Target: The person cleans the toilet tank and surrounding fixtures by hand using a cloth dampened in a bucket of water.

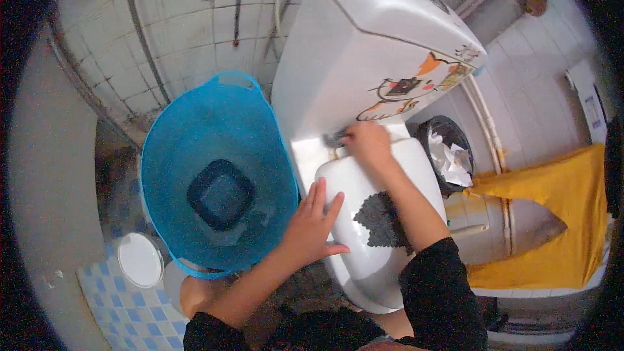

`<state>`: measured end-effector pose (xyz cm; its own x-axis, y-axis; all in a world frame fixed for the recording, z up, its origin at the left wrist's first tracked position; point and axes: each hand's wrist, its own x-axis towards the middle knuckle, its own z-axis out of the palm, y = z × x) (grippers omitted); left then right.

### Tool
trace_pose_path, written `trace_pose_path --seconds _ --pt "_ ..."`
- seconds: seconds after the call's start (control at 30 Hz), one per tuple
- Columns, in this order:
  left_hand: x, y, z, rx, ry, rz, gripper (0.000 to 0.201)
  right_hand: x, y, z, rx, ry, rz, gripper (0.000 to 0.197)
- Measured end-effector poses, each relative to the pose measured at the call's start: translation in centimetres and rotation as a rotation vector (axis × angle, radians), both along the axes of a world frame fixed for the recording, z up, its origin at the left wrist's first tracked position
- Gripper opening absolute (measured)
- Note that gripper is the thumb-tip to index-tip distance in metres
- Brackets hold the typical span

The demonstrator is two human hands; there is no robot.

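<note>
My right hand (369, 146) is closed on a small bunched grey cloth (335, 138), pressed to the white ledge between the tank and the lid hinge. My left hand (312, 226) has its fingers spread at the left edge of the white toilet lid (338, 182), which is down. A dark grey cloth with zigzag edges (380, 221) lies flat on that lid, beside my right forearm. Behind it rises the white toilet tank (338, 58), with a cartoon cat sticker (400, 88) on its front.
Left of the toilet stands a big blue tub (169, 156) with some water at its bottom. A white lidded bucket (140, 260) sits on the blue-and-white tiles. To the right are a black bin (448, 133) with paper, pipes and a yellow cloth (578, 221).
</note>
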<state>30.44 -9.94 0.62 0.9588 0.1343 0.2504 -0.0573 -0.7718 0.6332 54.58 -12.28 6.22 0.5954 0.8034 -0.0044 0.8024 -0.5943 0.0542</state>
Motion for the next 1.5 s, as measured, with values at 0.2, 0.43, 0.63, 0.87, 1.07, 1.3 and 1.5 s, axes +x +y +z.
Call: trace_pose_path --seconds 0.2,0.43,0.63,0.87,1.07,1.3,1.5 --pt "-0.3 -0.1 -0.5 -0.003 -0.01 0.012 0.115 -0.1 0.3 -0.5 0.022 -0.068 -0.053 0.025" --pt "-0.4 0.1 -0.5 -0.054 -0.034 0.028 0.113 -4.1 3.5 0.2 0.022 -0.043 0.215 0.024" --pt "-0.3 -0.1 -0.4 -0.024 -0.001 0.027 0.112 0.0 0.5 -0.1 0.013 -0.081 0.052 0.023" --pt "-0.5 0.0 -0.8 -0.052 -0.027 0.017 0.112 -0.8 2.7 0.3 -0.048 0.115 0.124 0.024" --pt "-0.4 0.4 -0.8 -0.037 0.001 0.03 0.112 -2.5 3.4 0.7 -0.148 0.093 0.314 0.019" --pt "-0.4 -0.1 -0.8 -0.05 0.016 0.019 0.113 -4.2 3.7 0.6 0.078 0.227 0.217 0.023" --pt "-0.2 0.0 -0.5 -0.07 -0.003 0.0 0.113 -1.0 2.7 1.0 -0.065 0.13 0.192 0.026"
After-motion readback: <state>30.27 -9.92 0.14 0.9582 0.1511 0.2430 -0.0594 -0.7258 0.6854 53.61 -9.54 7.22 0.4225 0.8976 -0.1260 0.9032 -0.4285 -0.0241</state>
